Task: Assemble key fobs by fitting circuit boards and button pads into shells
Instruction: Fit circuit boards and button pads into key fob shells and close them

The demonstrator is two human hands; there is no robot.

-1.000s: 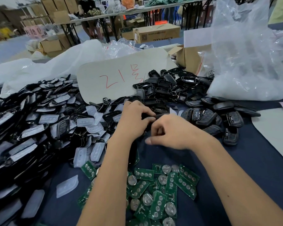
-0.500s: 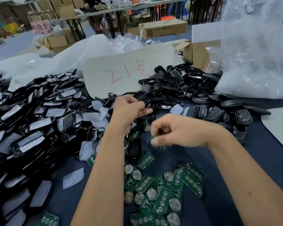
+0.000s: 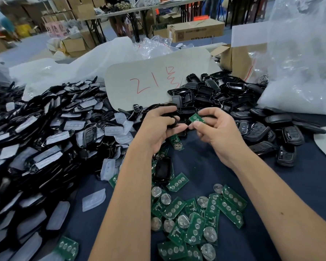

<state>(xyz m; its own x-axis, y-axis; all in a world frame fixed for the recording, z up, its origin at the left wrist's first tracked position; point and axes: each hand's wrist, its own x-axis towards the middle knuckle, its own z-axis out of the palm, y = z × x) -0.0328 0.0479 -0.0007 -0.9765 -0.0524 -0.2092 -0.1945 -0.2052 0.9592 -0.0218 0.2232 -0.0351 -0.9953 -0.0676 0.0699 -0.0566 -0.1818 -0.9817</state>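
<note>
My left hand (image 3: 158, 127) grips a black key fob shell (image 3: 171, 120) over the dark blue table. Right beside it my right hand (image 3: 215, 127) pinches a green circuit board (image 3: 196, 118) between thumb and fingers, its near end close to the shell. Several more green circuit boards (image 3: 196, 215) with coin cells lie loose below my forearms. A large heap of black shells with translucent button pads (image 3: 51, 140) fills the left side. Empty black shell halves (image 3: 211, 93) pile up at the back, and closed fobs (image 3: 282, 136) lie at the right.
A grey card with red writing (image 3: 152, 80) lies behind my hands. Clear plastic bags (image 3: 305, 63) and a cardboard box (image 3: 239, 57) stand at the back right. A single black shell (image 3: 163, 169) lies beneath my left wrist. Tables and cartons fill the background.
Both hands rose and came together. My right hand now shows a green circuit board pinched next to the shell in my left hand. The camera tilted slightly.
</note>
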